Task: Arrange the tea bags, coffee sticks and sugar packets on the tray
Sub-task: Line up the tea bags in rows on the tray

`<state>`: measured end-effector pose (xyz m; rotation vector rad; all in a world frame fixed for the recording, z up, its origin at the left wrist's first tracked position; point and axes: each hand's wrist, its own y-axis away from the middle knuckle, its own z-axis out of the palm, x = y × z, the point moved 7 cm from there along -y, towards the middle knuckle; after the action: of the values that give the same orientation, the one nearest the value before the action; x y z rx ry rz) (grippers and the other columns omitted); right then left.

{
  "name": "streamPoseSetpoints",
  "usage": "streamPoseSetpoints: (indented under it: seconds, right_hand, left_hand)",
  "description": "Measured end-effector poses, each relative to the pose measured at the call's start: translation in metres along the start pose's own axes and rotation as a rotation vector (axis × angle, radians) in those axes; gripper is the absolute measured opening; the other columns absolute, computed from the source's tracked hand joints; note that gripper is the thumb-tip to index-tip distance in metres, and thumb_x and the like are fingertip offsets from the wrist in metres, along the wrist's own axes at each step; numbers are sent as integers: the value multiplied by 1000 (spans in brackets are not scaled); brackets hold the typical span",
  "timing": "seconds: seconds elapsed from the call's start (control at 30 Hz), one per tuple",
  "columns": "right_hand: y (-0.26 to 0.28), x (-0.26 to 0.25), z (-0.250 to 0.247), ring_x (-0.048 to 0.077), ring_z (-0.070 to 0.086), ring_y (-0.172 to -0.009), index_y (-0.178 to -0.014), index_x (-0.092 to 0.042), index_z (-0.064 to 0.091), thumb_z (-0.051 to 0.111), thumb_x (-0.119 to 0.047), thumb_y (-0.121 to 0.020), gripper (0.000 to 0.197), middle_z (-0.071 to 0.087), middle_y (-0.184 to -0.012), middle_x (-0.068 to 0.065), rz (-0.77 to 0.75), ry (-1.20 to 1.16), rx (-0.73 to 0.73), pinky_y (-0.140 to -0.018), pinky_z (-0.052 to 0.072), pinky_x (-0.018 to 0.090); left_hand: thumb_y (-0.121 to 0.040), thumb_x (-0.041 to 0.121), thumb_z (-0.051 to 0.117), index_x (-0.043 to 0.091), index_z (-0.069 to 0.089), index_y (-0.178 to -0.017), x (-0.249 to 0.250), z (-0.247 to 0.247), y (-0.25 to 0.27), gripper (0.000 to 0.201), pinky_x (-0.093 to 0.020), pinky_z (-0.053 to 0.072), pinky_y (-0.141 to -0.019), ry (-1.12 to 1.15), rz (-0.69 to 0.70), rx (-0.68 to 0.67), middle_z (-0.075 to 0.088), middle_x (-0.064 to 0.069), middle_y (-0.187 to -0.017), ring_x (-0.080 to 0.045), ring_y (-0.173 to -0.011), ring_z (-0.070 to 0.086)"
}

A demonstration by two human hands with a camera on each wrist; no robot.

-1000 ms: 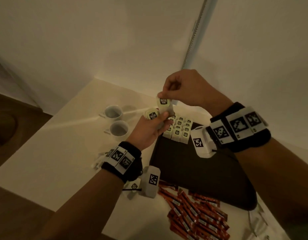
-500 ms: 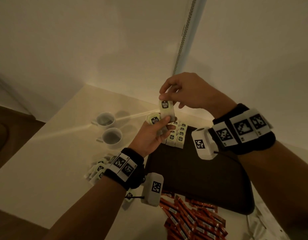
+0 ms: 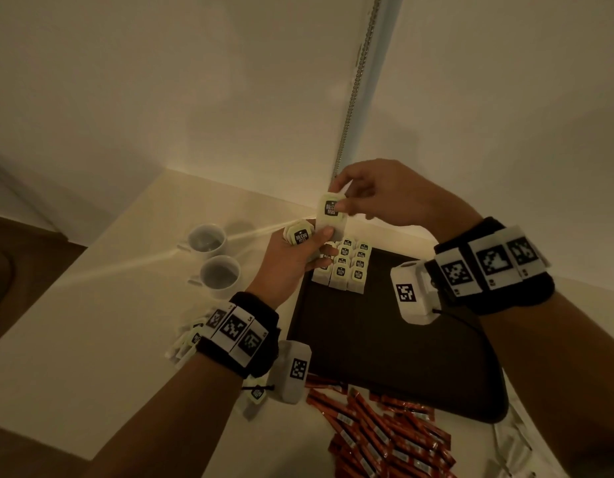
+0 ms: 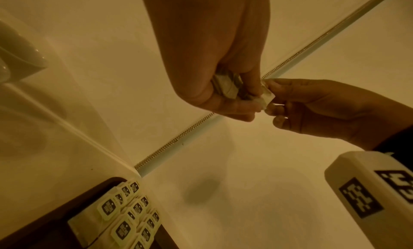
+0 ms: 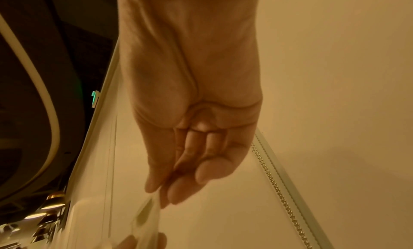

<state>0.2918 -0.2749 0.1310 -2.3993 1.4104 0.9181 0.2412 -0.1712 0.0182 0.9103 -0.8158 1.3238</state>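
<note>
My left hand [image 3: 300,257] grips a small bunch of pale tea bags [image 3: 299,235] above the far left corner of the dark tray [image 3: 385,346]. My right hand [image 3: 350,198] pinches the top of one tea bag [image 3: 330,215] that stands up out of that bunch; my left thumb presses its lower end. In the left wrist view the bunch [image 4: 225,86] sits in the left hand's curled fingers, with the right hand [image 4: 274,97] pinching the bag's edge. Rows of tea bags [image 3: 347,267] lie in the tray's far left corner. The right wrist view shows the pinched bag [image 5: 147,215], blurred.
Two white cups [image 3: 216,257] stand left of the tray. Loose tea bags [image 3: 192,336] lie on the table under my left wrist. Several red coffee sticks [image 3: 378,432] are heaped in front of the tray. White packets [image 3: 519,450] show at the lower right. Walls meet just behind.
Both hands have stayed together over the tray's far corner. The right hand's pinch on the single tea bag has shifted, and the bag stands a little further out of the left hand's bunch.
</note>
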Motion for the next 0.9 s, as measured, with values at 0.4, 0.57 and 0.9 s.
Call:
streamPoseSetpoints:
  seconds: [0.4,0.57,0.9]
  right_hand:
    - [12,-11,2,9,59,-89,-131,-29,46,69,-24,-78,58,63,-80,-17,-186,168,180,-91,43,33]
    - [11,-10,0,1,57,-76,-128,-28,50,70,-19,-78,55,63,-89,-8,-208,142,183,-77,44,15]
    - [0,-17,-6,-3,54,-65,-89,-15,70,71,-23,-82,11,63,-74,-7,-182,81,219,-62,39,2]
  left_hand:
    - [-92,12,60,16,66,-95,3,-1,-1,8,-25,55,-66,-22,73,101,74,-2,-86,-18,-76,70]
    - [-93,9,59,13,65,-97,5,1,1,9,-24,55,-63,-41,76,87,73,-3,-85,-18,-76,70]
    - [-89,6,61,15,64,-98,10,10,6,13,-20,53,-62,19,55,1,74,1,-87,-13,-78,71]
